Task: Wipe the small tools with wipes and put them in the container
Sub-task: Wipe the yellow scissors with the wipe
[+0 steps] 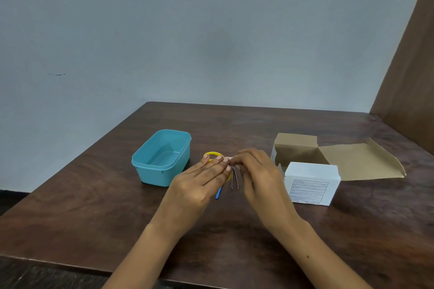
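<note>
Container (162, 158) left (box (312, 183) right)

Mid-desk (234, 129), both hands meet: the right hand (254, 172) pinches tweezers (234, 180), the left hand (199, 183) lies flat-fingered beside a teal container (162, 159).

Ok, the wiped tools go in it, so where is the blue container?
In the head view the blue container sits on the table, left of centre. It lies just left of the left hand and the yellow ring, and looks empty.
</note>
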